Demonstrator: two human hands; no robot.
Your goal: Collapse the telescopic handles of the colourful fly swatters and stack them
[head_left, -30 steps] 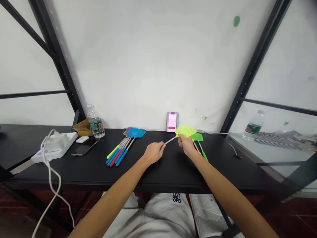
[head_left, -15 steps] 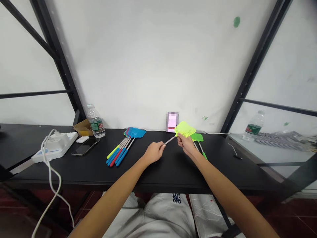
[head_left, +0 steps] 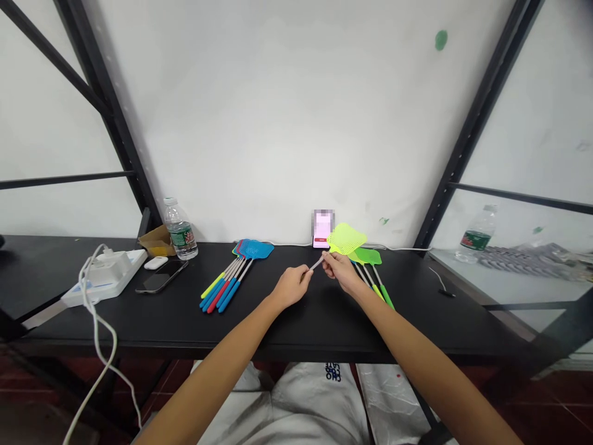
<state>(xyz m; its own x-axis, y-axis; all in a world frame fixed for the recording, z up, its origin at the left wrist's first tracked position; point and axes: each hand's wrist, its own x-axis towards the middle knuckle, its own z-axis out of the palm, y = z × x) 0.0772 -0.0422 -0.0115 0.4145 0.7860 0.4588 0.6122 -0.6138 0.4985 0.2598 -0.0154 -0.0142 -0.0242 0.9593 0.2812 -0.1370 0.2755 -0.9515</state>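
Note:
My left hand (head_left: 291,286) pinches the thin metal shaft (head_left: 317,263) of a neon-yellow mesh fly swatter (head_left: 346,239). My right hand (head_left: 340,272) grips the same shaft close under the mesh head, a short gap from my left hand. Behind my right hand lie green fly swatters (head_left: 368,256) with green and blue handles. Further left on the table, a fanned bundle of fly swatters (head_left: 252,249) has blue mesh heads and blue, red and yellow grips, out of reach of both fingertips.
The black table (head_left: 398,327) ends at a white wall. On it are a water bottle (head_left: 180,230), cardboard box (head_left: 156,241), smartphone (head_left: 160,277), white power strip (head_left: 104,276) with cable, and a propped phone (head_left: 323,228). A glass panel (head_left: 509,278) stands at right.
My right hand has slid left along the shaft toward my left hand, leaving less shaft showing between them. More of the green swatters now shows behind it.

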